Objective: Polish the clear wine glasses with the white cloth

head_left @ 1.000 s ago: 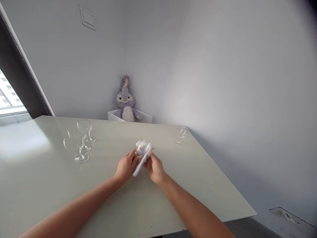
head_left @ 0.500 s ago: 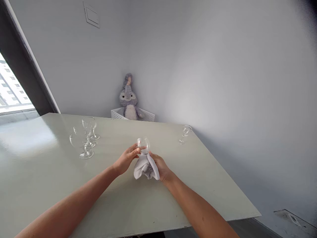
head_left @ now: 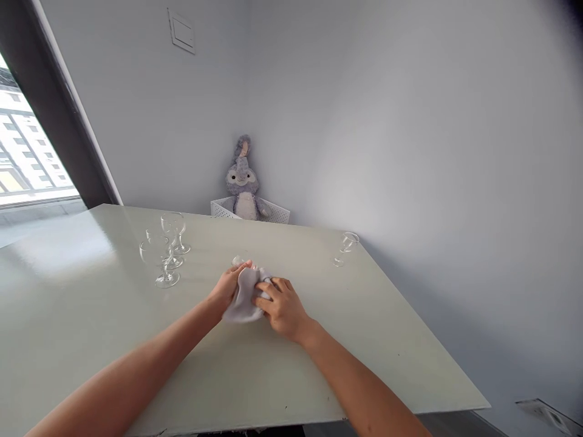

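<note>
Between my hands, over the table, is a stemmed glass [head_left: 237, 260], mostly covered by a light grey cloth [head_left: 246, 295]; only a bit of its clear bowl shows at the far left. My left hand [head_left: 226, 285] is closed around the glass from the left side. On the right, my right hand [head_left: 283, 305] presses the cloth against the glass with bent fingers. The cloth's lower edge hangs loose below both hands.
Several stemmed glasses [head_left: 167, 279] stand in a cluster on the pale table [head_left: 218, 376] at the left. Another small glass [head_left: 347, 246] stands near the right edge. Behind the table, a plush toy [head_left: 243, 182] sits in a white perforated basket [head_left: 279, 214] by the wall.
The glass has tipped to the left, and the cloth now covers more of it. My right hand has turned over, its back facing up, on the cloth. The view has shifted slightly.
</note>
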The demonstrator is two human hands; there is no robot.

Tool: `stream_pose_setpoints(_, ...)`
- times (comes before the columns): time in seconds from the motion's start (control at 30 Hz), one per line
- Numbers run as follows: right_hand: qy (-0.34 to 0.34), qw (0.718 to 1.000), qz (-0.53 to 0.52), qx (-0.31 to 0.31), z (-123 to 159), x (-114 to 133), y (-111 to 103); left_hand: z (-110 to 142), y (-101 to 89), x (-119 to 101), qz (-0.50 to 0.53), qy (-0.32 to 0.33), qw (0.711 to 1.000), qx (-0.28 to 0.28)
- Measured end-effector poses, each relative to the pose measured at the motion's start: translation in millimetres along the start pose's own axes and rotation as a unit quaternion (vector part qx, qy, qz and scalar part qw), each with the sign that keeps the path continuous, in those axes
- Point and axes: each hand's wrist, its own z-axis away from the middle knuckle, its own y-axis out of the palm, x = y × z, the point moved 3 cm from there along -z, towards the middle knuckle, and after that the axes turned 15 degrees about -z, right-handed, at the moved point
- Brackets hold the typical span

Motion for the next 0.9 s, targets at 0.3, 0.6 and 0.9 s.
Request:
stream_pose_setpoints(0.3, 0.177, 0.873, -0.339, -0.302, 8, -24, -20, -9, -9.7, -9, 0.143, 0.056, 0.986, -0.065)
stream_pose_setpoints(0.6, 0.403, 0.705, -0.566, -0.142, 6, -28, 24, 2, -4.1, -24, 0.018, 0.253, 0.963, -0.090)
stream_pose_setpoints(0.9, 0.205, 0.956, -0.038, -0.207, 2, -16, -27, 29, 22.7, -18, -0.183, 0.365, 0.913, -0.020)
